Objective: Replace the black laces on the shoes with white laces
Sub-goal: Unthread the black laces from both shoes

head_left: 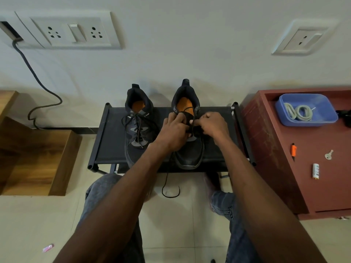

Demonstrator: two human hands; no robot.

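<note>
Two black shoes with orange insoles stand side by side on a low black rack point(102, 141), heels toward the wall. The left shoe point(137, 128) is still laced with a black lace. Over the right shoe point(190, 154) my left hand point(173, 131) and my right hand point(213, 124) both pinch its black lace point(187, 115) near the tongue. A loose end of that lace point(169, 188) hangs off the rack's front edge in a loop on the floor. Coiled white laces point(302, 112) lie in a blue tray point(326, 103) at the right.
The blue tray sits on a red-brown cabinet point(275, 149) right of the rack, with an orange cutter point(293, 149), a key point(329, 155) and a small white tube point(315, 170). A wooden step point(38, 160) stands at left. A cable point(38, 80) runs down the wall. My knees are under my arms.
</note>
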